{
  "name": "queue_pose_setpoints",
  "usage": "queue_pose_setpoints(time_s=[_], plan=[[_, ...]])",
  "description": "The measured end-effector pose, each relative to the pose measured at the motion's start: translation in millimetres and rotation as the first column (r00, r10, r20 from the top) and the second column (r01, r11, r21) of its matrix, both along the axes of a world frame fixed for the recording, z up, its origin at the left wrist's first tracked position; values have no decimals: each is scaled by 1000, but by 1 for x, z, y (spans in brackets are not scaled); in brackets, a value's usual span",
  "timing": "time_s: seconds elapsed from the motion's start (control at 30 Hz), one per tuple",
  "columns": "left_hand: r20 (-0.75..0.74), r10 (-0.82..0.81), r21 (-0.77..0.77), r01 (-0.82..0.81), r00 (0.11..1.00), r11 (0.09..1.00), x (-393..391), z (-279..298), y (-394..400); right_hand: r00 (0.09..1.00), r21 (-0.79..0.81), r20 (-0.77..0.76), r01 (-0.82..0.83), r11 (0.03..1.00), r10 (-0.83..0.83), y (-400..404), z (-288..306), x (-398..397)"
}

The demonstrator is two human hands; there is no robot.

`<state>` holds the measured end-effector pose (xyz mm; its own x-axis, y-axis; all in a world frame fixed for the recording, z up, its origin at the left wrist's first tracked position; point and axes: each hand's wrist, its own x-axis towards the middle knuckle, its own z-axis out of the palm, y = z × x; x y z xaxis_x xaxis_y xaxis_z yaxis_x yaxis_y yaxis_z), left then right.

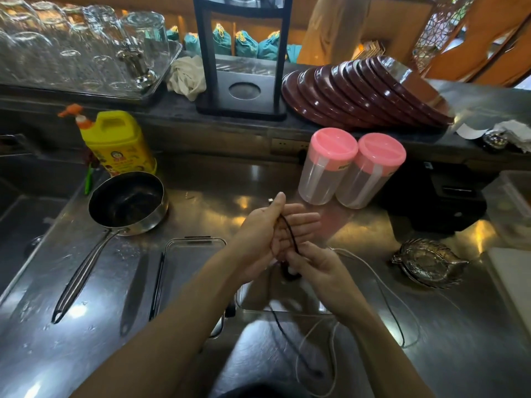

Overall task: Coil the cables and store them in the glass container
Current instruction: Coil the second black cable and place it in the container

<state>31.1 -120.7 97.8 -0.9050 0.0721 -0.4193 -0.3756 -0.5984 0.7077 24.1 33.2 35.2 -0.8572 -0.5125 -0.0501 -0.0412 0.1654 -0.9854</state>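
My left hand is raised over the steel counter, thumb up, pinching one end of a black cable. The cable runs down across its spread fingers to my right hand, which grips it lower down. The rest of the black cable hangs blurred toward the counter's front edge. A white cable lies loose on the counter to the right and loops down below my right arm. The clear glass container, rectangular, sits on the counter under my left forearm, partly hidden.
A steel saucepan with a long handle lies left of the container, a yellow detergent bottle behind it. Two pink-lidded plastic jars stand at the back. A metal fish-shaped dish sits right. A sink is at far left.
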Motion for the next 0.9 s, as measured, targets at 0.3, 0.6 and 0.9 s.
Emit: queue_pose_setpoints(time_s=[0.3,0.6,0.9], plan=[[1,123,-6,-123,992,992,1,-5,-7,998,26,49,-52,998,50,3,-1,0],[58,76,152,-84,995,985,-2,-11,-2,754,-343,606,-40,938,254,11,-9,4],[-19,26,-64,-27,999,998,7,1,-16,709,-179,699,48,983,93,14,-19,-18]])
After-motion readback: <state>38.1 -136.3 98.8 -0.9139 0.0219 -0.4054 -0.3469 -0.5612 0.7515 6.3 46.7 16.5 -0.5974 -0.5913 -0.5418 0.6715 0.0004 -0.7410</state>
